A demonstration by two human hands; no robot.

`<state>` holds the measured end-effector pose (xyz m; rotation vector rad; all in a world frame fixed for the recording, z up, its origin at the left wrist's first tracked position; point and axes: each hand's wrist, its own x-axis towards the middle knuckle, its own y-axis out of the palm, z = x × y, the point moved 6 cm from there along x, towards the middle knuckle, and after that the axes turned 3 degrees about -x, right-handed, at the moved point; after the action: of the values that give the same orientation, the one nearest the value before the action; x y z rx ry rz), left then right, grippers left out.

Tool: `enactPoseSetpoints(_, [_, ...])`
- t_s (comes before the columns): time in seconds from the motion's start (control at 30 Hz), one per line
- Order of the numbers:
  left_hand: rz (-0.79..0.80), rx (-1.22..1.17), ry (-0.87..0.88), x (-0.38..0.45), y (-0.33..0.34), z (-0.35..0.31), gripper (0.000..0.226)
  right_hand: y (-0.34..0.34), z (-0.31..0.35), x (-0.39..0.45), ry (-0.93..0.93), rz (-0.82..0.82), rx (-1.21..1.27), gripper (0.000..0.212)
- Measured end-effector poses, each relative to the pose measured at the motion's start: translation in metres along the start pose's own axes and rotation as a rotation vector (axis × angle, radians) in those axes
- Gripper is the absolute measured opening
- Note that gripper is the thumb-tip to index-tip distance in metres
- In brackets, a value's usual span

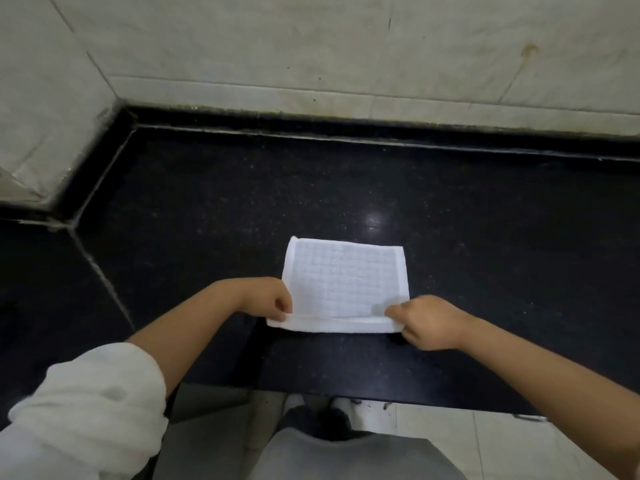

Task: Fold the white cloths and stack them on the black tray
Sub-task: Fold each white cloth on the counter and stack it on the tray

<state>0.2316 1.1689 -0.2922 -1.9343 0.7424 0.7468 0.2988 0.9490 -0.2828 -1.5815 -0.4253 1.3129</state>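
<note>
Left hand [273, 299] and right hand [424, 322] each pinch a near corner of the white cloth [343, 282] on the black bench [207, 202].

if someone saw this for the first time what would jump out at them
The white cloth stands out first, lying flat mid-frame on the dark counter. Next, the two hands at its near edge: the left hand pinches the near left corner and the right hand the near right. No black tray is in view.
</note>
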Motion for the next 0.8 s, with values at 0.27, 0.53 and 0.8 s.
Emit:
enactPoseSetpoints(0.27, [-0.3,-0.237,-0.012,0.033,-0.054,0.02,0.024,-0.016,-0.04,0.02,0.24,-0.011,0.46,0.029])
enactPoseSetpoints(0.53, [-0.607,-0.31,-0.092,0.063,-0.082,0.032,0.019,-0.025,-0.082,0.059,0.39,-0.245,0.462,0.02])
enactPoseSetpoints(0.8, [-0.629,-0.261,-0.146,0.077,-0.087,0.039,0.015,-0.024,-0.102,0.069,0.47,-0.305,0.468,0.038])
